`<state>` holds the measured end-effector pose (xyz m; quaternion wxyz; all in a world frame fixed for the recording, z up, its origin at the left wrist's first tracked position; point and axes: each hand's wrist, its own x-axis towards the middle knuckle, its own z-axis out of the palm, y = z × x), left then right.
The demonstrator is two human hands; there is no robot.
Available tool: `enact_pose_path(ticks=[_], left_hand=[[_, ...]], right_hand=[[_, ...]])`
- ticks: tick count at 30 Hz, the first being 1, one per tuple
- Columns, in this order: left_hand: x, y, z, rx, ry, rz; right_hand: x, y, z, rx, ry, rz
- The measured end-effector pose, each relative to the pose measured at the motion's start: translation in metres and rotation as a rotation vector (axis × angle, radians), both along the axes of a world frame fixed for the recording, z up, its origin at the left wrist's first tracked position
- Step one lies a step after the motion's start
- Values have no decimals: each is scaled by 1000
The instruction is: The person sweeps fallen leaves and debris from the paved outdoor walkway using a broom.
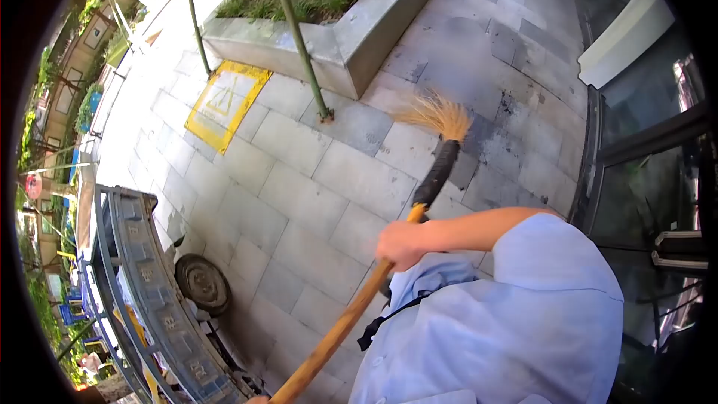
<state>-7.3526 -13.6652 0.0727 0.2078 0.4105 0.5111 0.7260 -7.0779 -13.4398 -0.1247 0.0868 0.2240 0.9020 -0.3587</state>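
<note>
You are gripping the broom (pixel 348 316) near the planter (pixel 395 30) with your right hand (pixel 404 245) closed around its handle (pixel 327 341), apparently for steering the bristles (pixel 441 116), while your left hand (pixel 258 400) is barely showing farther from the planter, its grip indiscernible.

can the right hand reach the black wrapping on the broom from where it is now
Probably yes: the right hand grips the wooden handle just short of the black wrapping, and nothing visible blocks the short bare stretch between them.
</note>
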Motion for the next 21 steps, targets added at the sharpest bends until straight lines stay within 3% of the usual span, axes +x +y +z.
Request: enact_pose_path(ticks=[3, 5, 7, 11, 13, 15, 17, 21], left_hand=[[41, 65, -16, 43, 54, -206], [47, 104, -17, 110, 16, -270], [42, 135, -13, 112, -283, -281], [55, 221, -10, 202, -137, -610], [81, 264, -10, 174, -263, -653], [98, 313, -19, 106, -143, -810], [115, 370, -30, 45, -134, -1200], [195, 453, -47, -156, -279, -1498]], right_hand=[[70, 41, -13, 61, -21, -102], [97, 59, -6, 166, 45, -305], [119, 71, 7, 206, 72, -384], [165, 76, 20, 345, 198, -714], [185, 70, 14, 540, 288, -921], [195, 53, 1, 539, 294, -1096], [209, 43, -16, 572, 290, -1249], [210, 26, -57, 617, 236, -1603]])
